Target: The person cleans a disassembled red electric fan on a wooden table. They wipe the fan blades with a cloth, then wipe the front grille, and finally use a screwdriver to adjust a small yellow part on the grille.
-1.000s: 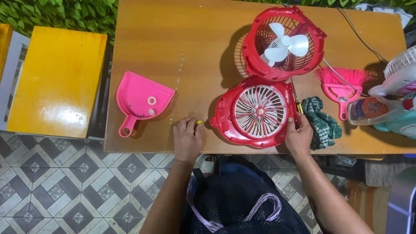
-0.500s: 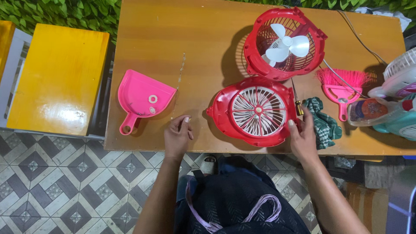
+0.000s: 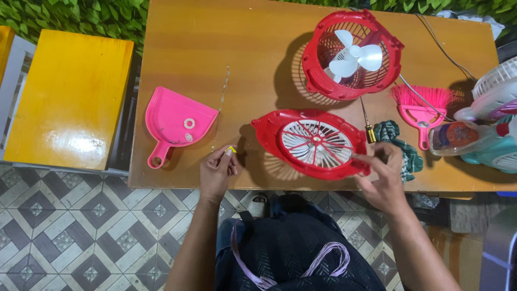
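Note:
My right hand (image 3: pixel 383 179) grips the right rim of a red fan front cover (image 3: pixel 312 143) with a white grille and holds it tilted up off the wooden table (image 3: pixel 226 48). My left hand (image 3: pixel 216 171) rests at the table's near edge, fingers pinched on a small yellow piece (image 3: pixel 231 149). Behind the cover stands the red fan body (image 3: pixel 351 54) with its white blades showing. A screwdriver (image 3: pixel 367 126) lies between the cover and a green checked cloth (image 3: pixel 401 145).
A pink dustpan (image 3: pixel 175 124) with small washers in it lies left. A pink hand brush (image 3: pixel 423 108), a bottle (image 3: pixel 463 137) and other fans (image 3: pixel 498 94) crowd the right edge. A cable runs along the back right. A yellow stool (image 3: pixel 70 97) stands left of the table.
My right hand has lifted and tilted the red cover, which lay flat a second ago, and slid it left. My left hand moved left along the near edge with the yellow piece.

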